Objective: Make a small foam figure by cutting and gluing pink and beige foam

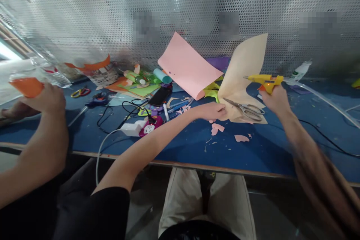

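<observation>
My right hand [275, 99] grips a yellow hot glue gun [266, 80], its nozzle pointing left and a small orange light showing on it. My left hand [215, 111] is closed, fingers curled together, at the left edge of a curved beige sheet [243, 60]; what the fingers hold is hidden. Metal scissors [247, 110] lie partly open on the sheet's lower part, between my hands. A curling pink sheet [188, 67] stands behind my left hand. Pink scraps [242, 138] lie on the blue table [180, 146] in front.
At left, a co-worker's hand [53, 99] holds an orange thing [26, 86]. A purple power strip [152, 125] with cables, a black phone [160, 95] and coloured papers lie left of centre. A white bottle [302, 70] stands at right. Perforated metal panelling [191, 11] closes the back.
</observation>
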Demonstrator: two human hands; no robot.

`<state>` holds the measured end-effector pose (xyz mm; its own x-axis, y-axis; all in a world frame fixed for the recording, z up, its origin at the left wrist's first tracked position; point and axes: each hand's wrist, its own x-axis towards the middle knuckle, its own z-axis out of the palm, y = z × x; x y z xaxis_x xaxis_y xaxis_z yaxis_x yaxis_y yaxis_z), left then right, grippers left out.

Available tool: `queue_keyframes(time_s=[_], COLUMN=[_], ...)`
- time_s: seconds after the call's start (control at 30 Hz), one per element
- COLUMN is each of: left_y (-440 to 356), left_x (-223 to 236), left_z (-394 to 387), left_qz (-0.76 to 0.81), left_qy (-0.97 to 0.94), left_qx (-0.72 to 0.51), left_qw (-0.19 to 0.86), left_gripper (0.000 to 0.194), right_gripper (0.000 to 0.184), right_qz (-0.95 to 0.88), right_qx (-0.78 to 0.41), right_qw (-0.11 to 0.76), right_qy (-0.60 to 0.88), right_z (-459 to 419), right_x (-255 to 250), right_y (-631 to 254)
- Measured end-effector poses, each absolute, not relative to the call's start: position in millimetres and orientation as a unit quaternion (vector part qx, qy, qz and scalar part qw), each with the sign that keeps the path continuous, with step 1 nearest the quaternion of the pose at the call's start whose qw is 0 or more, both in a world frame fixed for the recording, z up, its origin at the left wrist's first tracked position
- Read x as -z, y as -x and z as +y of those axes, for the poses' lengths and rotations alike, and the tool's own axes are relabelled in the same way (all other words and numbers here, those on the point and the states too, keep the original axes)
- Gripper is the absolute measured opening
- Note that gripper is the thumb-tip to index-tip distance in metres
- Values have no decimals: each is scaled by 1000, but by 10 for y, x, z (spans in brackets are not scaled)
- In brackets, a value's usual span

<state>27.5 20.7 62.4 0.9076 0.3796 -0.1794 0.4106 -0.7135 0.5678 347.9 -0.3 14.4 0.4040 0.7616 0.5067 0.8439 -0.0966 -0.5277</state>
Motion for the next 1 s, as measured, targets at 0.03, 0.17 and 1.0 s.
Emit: queue_keyframes(time_s=[0.03,0.17,1.0], left_y=[-167,18,646], left_x=[-606,-463,-458], left_z=[174,-41,-212], left_qz=[221,218,312], left_qy=[-924,-911,-930], left_qx=[9,17,57], left_qw=[311,349,188], left_gripper=[30,32,31], right_gripper=[49,51,50], right_qz=[-546,-559,-612], right_qx=[49,20,-42], right_qw=[386,337,324], right_qy=[742,757,720], right_z=[6,48,12], right_x=[-139,-95,5], right_y=[-3451,-3367,-3082])
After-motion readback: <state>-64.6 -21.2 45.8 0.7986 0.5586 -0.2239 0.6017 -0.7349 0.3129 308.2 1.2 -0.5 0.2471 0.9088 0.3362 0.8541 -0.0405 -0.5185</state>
